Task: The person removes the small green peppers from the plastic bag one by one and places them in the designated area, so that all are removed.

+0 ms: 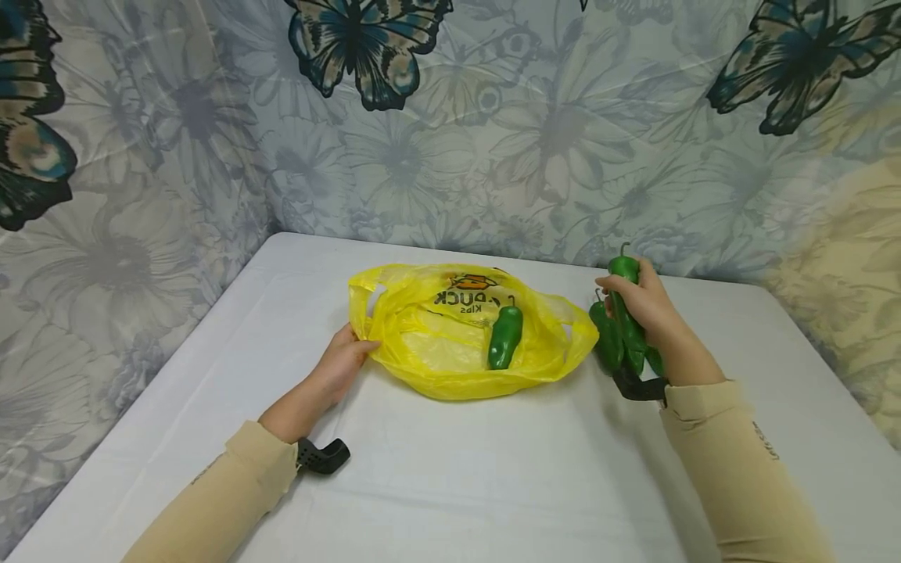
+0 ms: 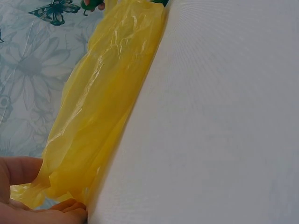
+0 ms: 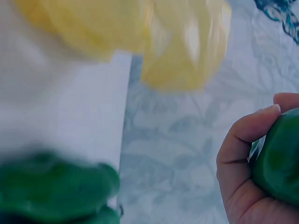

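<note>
A yellow plastic bag (image 1: pixel 422 383) lies with its mouth spread wide, and one green pepper (image 1: pixel 505 338) sits inside it. My left hand (image 1: pixel 340 366) pinches the bag's left edge between thumb and fingers, as the left wrist view shows. My right hand (image 1: pixel 649 305) grips another green pepper (image 1: pixel 623 267), its stem pointing up, above a small pile of green peppers (image 1: pixel 607 338) just right of the bag. In the right wrist view, the thumb and fingers wrap round the held pepper (image 3: pixel 282 161). How many peppers lie under the right hand is partly hidden.
A white-covered table (image 1: pixel 450 477) carries everything. Behind it and along its left side hangs a floral cloth (image 1: pixel 422 180) with butterflies. Black wrist mounts (image 1: pixel 324 456) stick out at both cuffs, the right one close to the pepper pile.
</note>
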`<act>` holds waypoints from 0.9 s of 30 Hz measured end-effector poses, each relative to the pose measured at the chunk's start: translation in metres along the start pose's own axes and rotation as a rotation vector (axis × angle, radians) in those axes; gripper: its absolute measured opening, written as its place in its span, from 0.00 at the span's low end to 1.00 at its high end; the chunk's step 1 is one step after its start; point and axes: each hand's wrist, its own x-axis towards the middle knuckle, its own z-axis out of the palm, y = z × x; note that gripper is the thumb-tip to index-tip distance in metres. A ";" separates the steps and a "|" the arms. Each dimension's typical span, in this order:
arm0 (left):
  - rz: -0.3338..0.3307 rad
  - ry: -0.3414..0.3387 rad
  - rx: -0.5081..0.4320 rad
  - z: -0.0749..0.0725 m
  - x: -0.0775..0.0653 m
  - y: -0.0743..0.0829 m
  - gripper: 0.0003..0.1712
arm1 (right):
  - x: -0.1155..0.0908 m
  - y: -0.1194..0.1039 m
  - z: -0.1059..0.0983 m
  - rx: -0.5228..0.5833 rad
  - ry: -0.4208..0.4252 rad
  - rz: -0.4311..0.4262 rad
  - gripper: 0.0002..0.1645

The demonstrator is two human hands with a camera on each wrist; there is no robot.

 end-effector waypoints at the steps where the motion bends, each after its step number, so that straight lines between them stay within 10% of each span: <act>1: 0.000 0.000 -0.004 0.000 0.000 0.000 0.34 | 0.000 0.003 -0.004 -0.001 0.008 0.005 0.46; 27: 0.003 0.002 -0.008 -0.002 0.000 0.000 0.35 | 0.003 0.081 -0.092 -0.048 0.164 0.118 0.42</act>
